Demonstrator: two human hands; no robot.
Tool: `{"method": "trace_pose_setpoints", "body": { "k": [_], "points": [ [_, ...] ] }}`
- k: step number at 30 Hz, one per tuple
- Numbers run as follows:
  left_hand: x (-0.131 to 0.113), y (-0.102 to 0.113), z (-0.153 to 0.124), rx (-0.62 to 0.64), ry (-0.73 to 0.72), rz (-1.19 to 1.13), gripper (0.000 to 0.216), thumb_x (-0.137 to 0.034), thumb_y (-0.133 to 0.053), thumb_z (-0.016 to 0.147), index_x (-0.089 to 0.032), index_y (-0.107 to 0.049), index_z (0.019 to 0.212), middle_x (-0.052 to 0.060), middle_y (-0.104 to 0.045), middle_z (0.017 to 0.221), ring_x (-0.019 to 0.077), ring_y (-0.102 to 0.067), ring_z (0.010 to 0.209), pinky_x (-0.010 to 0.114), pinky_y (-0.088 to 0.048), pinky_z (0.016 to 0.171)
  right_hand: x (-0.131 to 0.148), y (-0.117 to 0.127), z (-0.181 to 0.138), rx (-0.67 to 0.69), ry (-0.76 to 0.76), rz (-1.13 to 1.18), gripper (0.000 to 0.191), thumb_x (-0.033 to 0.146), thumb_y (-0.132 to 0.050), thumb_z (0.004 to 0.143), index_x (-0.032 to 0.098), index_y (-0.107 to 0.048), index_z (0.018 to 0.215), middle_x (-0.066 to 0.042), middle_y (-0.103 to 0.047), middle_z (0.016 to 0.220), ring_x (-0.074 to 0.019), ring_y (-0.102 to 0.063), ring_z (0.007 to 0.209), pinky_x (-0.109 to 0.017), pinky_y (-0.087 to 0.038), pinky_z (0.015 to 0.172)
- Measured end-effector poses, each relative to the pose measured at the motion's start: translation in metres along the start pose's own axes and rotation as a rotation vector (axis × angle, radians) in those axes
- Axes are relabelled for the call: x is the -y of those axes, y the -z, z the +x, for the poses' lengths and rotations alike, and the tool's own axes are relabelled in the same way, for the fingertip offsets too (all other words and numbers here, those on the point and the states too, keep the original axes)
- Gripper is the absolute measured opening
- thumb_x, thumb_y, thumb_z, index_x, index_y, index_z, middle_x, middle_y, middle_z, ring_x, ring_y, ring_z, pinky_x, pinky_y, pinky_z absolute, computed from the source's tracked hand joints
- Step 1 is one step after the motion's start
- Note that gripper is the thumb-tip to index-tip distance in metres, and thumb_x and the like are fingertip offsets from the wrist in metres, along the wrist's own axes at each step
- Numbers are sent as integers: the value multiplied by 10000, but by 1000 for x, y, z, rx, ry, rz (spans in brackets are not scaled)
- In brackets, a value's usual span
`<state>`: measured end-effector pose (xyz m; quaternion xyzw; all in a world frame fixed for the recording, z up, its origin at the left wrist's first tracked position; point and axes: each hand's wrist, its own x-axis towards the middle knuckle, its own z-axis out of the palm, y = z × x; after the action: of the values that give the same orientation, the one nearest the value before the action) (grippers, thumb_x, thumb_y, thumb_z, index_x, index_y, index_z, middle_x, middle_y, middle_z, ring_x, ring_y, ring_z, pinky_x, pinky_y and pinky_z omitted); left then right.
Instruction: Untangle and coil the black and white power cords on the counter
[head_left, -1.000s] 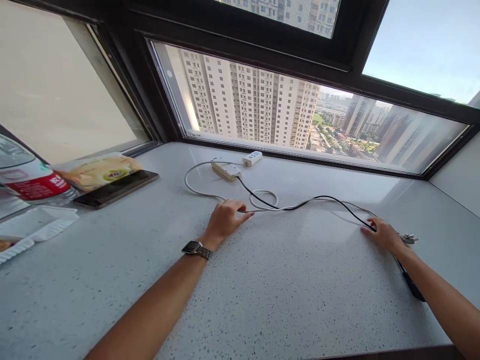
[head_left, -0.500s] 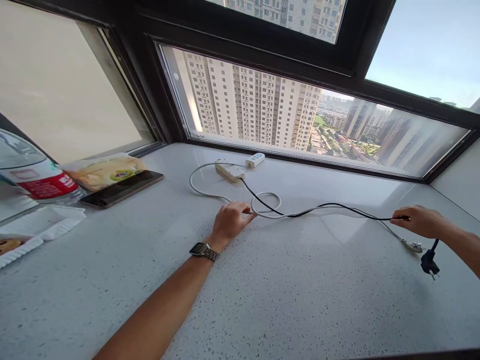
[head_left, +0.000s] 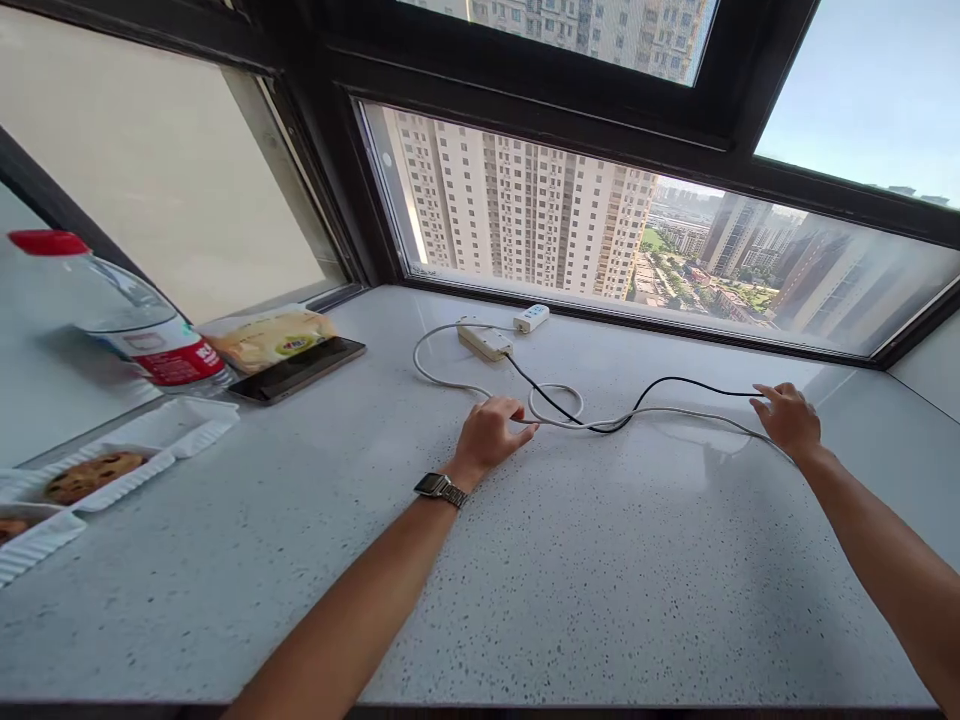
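Note:
My left hand (head_left: 489, 440), wearing a metal-band watch (head_left: 441, 487), is closed on the white power cord (head_left: 444, 382) near its small loop. Over at the right, the thumb and forefinger of my right hand (head_left: 789, 420) pinch the black power cord (head_left: 701, 384). Both cords cross in the middle of the counter. The black one runs to a cream power strip (head_left: 486, 342). Behind that lies a smaller white power strip (head_left: 532, 318), where the white cord ends. Neither plug shows; the right hand and forearm cover that area.
To the left are a phone (head_left: 300, 370), a food packet (head_left: 274, 338), a red-capped bottle (head_left: 176, 350) and a white tray (head_left: 161, 462) with cookies. A dark window frame (head_left: 600, 325) borders the speckled counter (head_left: 600, 560) at the back.
My right hand has moved left and slightly away from me, and the black cord now bows upward. Both plugs have gone out of sight. The left hand still grips the white cord; the view has swung left.

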<state>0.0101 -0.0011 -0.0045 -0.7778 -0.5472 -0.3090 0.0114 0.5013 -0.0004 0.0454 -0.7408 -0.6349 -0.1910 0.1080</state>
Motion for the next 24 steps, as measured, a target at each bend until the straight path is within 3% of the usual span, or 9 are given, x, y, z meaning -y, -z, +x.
{"method": "trace_pose_setpoints", "body": {
  "k": [3, 5, 8, 11, 14, 18, 20, 24],
  "points": [
    [0, 0, 1, -8, -6, -6, 197, -376, -615, 744, -187, -560, 728, 49, -644, 777, 227, -591, 785, 345, -418, 735, -8, -27, -31, 1, -192, 163, 629, 546, -391, 866, 152, -413, 1357, -188, -541, 1239, -330, -565, 1010, -410, -467, 707],
    [0, 0, 2, -4, -11, -11, 206, -384, -613, 745, -186, -560, 726, 50, -644, 775, 228, -592, 780, 345, -420, 733, -16, -39, -46, 53, -244, 215, 721, 585, -406, 840, 139, -327, 1401, -198, -515, 1287, -338, -563, 1047, -413, -478, 723],
    [-1, -1, 3, 6, -19, -12, 222, -401, -602, 756, -184, -561, 729, 53, -642, 771, 230, -593, 775, 346, -423, 725, -26, -46, -58, 166, -259, 179, 693, 564, -377, 853, 140, -344, 1401, -200, -548, 1256, -355, -545, 1092, -428, -472, 761],
    [-1, -2, 3, 3, -27, -5, 252, -432, -580, 775, -185, -561, 732, 58, -636, 765, 231, -587, 767, 346, -424, 713, -31, -39, -64, 188, -239, 168, 640, 487, -391, 857, 141, -362, 1395, -179, -610, 1148, -334, -586, 997, -381, -472, 672],
    [-2, -2, 2, -16, -10, 4, 280, -460, -564, 793, -188, -561, 725, 61, -634, 754, 231, -585, 762, 348, -422, 717, -32, -26, -74, 101, -156, 222, 608, 421, -395, 851, 120, -368, 1379, -139, -656, 984, -277, -620, 796, -326, -441, 563],
    [-5, -2, 2, -22, 29, 3, 292, -466, -535, 828, -187, -583, 758, 63, -644, 770, 229, -591, 779, 350, -417, 737, -33, -5, -95, 79, 3, 270, 522, 442, -375, 858, 118, -517, 1242, -126, -670, 867, -234, -607, 642, -319, -432, 539],
    [-6, -2, 2, -17, 39, -6, 297, -464, -523, 842, -184, -613, 805, 70, -655, 813, 238, -595, 824, 361, -413, 769, -33, 9, -104, 213, 62, 303, 468, 458, -400, 842, 146, -607, 1123, -126, -679, 838, -232, -615, 643, -320, -444, 546],
    [-1, -5, 0, 60, 12, -45, 252, -370, -511, 859, -201, -675, 947, 79, -652, 924, 254, -574, 943, 387, -400, 835, -41, 46, -109, 655, 138, 472, 399, 513, -483, 801, 208, -691, 952, -86, -687, 762, -193, -614, 626, -279, -467, 529]
  ]
}}
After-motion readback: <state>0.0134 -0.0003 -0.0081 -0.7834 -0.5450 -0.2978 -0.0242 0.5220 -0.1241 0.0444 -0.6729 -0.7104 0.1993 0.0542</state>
